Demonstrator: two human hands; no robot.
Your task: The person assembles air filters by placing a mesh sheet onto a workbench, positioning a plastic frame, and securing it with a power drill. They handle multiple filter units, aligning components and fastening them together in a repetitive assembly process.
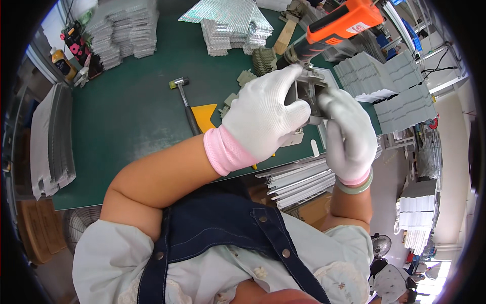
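Observation:
Both my hands wear white knit gloves with pink cuffs, and they meet at a grey metal fixture (307, 93) with a squared hollow, right of the table's middle. My left hand (268, 111) is closed around its left side, thumb and forefinger at its edge. On the other side my right hand (349, 134) has bent fingers at the fixture; its fingertips are smeared by motion, and whether they hold anything is unclear. Just beyond stands an orange and black power tool (344, 25), its lower end close to the fixture. My left hand hides part of the fixture.
A hammer (185, 104) and a yellow flat piece (204, 116) lie on the green table (126, 131). Grey-green parts (246, 77) lie beyond my left hand. Stacked panels stand at the left (50, 142), far side (126, 30) and right (405, 96). White strips (298, 180) lie below the table edge.

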